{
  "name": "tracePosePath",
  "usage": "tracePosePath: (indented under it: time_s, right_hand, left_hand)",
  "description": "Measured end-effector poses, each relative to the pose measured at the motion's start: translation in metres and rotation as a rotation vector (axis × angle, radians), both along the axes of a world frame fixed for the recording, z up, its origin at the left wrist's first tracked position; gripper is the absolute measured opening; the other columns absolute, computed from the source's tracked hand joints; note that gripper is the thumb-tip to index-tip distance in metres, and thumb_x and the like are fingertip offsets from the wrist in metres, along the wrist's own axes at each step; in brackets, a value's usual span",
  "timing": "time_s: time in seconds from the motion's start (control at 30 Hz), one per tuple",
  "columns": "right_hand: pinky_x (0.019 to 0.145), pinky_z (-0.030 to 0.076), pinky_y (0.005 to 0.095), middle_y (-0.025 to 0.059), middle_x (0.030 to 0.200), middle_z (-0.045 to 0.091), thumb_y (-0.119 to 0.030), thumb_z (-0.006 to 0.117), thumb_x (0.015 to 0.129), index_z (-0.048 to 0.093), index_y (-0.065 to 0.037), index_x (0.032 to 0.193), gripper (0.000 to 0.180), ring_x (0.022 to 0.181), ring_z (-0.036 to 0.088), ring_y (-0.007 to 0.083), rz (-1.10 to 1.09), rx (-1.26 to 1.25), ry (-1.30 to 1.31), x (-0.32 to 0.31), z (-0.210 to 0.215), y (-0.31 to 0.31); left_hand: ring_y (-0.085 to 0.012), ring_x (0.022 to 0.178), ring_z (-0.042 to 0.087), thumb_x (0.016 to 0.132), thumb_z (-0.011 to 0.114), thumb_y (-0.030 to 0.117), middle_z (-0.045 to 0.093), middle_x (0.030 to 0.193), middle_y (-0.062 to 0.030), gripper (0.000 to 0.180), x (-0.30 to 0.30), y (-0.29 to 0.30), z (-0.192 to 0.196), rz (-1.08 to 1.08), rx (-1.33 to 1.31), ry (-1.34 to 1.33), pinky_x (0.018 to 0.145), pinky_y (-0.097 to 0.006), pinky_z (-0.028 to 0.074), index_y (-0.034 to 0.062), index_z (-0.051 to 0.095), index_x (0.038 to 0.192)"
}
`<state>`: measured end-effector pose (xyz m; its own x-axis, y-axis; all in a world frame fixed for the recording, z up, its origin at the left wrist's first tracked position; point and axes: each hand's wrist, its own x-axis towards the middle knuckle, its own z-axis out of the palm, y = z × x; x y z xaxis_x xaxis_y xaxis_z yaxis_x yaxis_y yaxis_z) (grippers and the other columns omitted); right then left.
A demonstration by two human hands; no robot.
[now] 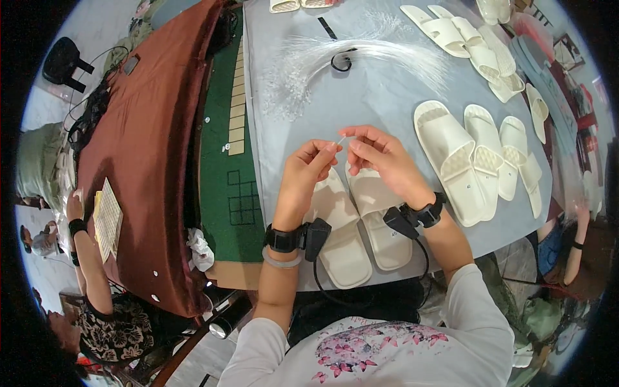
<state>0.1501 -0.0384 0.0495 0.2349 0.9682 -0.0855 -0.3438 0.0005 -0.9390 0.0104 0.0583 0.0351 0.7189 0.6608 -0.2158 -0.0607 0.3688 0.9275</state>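
Fingertips of my left hand [303,173] and my right hand [384,159] nearly meet above the table, both pinched. A thin, clear plastic tag strand [342,140] shows between them; its full length is too fine to make out. Just below the hands lies a pair of cream slippers, the left slipper [344,253] and the right slipper [391,248] side by side with toe ends away from me. My hands partly cover their far ends. Beyond the hands, a fanned bundle of clear plastic strands [380,50] rests on the grey cloth, a black tie around its middle.
More cream slippers [451,155] lie at the right and far right of the grey-covered table [361,103]. To the left are a green mat [219,193] and a brown-covered table [145,129], where another person's hand [75,205] is near a yellow-edged paper pad [108,219]. Crumpled white tissue [200,250] sits between the tables.
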Motion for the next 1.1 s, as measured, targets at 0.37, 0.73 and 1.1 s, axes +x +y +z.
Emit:
tracePosePath:
  time_s: [0.37, 0.73, 1.1]
  right_hand:
    - [0.056, 0.045, 0.0227, 0.0021, 0.071, 0.055, -0.016, 0.053, 0.087, 0.056, -0.001, 0.102, 0.022, 0.058, 0.054, 0.0091, -0.041, -0.061, -0.143, -0.0002, -0.0026, 0.0004]
    - [0.055, 0.046, 0.0237, 0.0041, 0.068, 0.056, -0.016, 0.053, 0.087, 0.056, 0.003, 0.097, 0.021, 0.058, 0.055, 0.0103, -0.142, 0.033, -0.064, -0.0026, -0.0049, 0.0024]
    - [0.06, 0.048, 0.0255, 0.0032, 0.071, 0.055, -0.015, 0.053, 0.088, 0.056, 0.0, 0.097, 0.018, 0.061, 0.055, 0.0115, -0.103, -0.004, -0.132, -0.0037, -0.0065, 0.0032]
  left_hand:
    - [-0.0032, 0.054, 0.033, 0.087, 0.054, 0.016, 0.046, 0.066, 0.0043, 0.015, -0.0002, 0.0004, 0.0004, -0.009, -0.014, 0.002, 0.048, -0.018, 0.026, 0.0022, 0.058, 0.087]
    - [-0.0029, 0.054, 0.033, 0.087, 0.053, 0.019, 0.044, 0.065, 0.0052, 0.018, -0.0002, -0.0001, 0.0009, -0.045, 0.01, 0.005, 0.048, -0.018, 0.026, 0.0013, 0.058, 0.087]
    - [-0.0016, 0.054, 0.033, 0.085, 0.056, 0.02, 0.042, 0.061, 0.0069, 0.018, 0.0, 0.0013, -0.0018, -0.059, -0.029, -0.01, 0.048, -0.018, 0.026, 0.0035, 0.061, 0.085]
